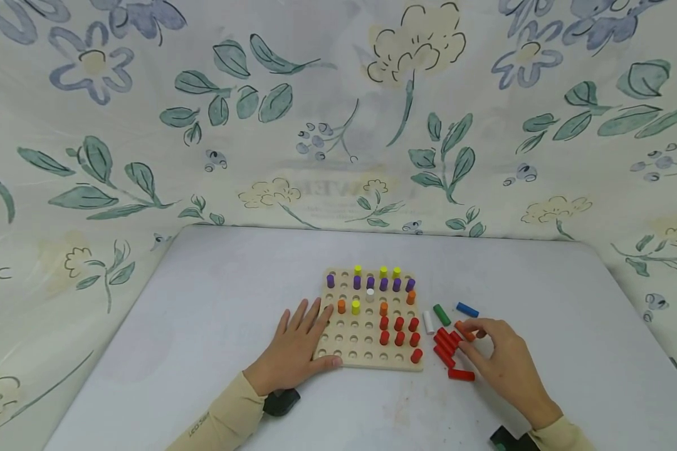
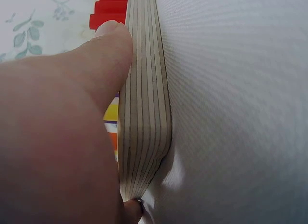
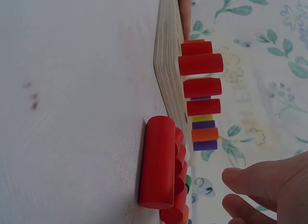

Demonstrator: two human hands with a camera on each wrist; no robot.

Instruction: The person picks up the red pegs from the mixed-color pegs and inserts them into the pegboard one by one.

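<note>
Two hands at a wooden peg board on a white tabletop.
At left, the left hand (image 1: 296, 351) lies relaxed, fingers extended, over the edge of the board (image 1: 352, 361). The board's holes hold upright pegs: yellow (image 1: 383, 272) and purple (image 1: 357, 283) at the far side, orange (image 1: 383, 309) mid-board, seven red (image 1: 399, 339) toward the near right. Just right lie loose white (image 1: 429, 322), green (image 1: 442, 315), red (image 1: 461, 375), orange (image 1: 466, 334) and blue pegs (image 1: 467, 310). The right hand (image 1: 502, 357) bends over the loose orange one; whether it grips it, I cannot tell.
</note>
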